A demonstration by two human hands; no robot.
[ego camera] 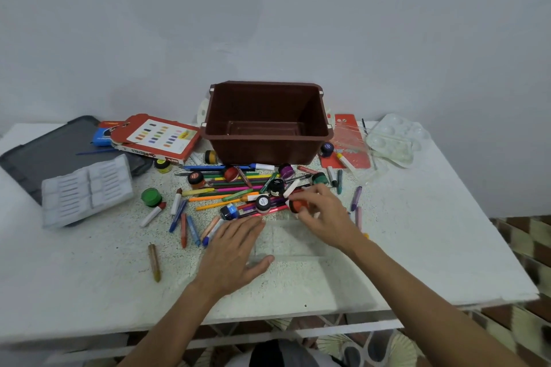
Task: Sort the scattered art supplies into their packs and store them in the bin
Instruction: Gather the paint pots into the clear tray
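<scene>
Bare white speckled tabletop [432, 232] lay open at the right and bottom of the frame, its near edge crossing under both forearms. The empty brown rectangular plastic bin [265, 146] stood at upper centre. A heap of coloured pencils, crayons and small paint pots [238, 185] lay just below it. The left hand [235, 250], fingers straight, pressed flat on a clear plastic pack [292, 244] at lower centre. The right hand [325, 214] gripped an orange paint pot with a black lid [298, 206], just above that pack.
</scene>
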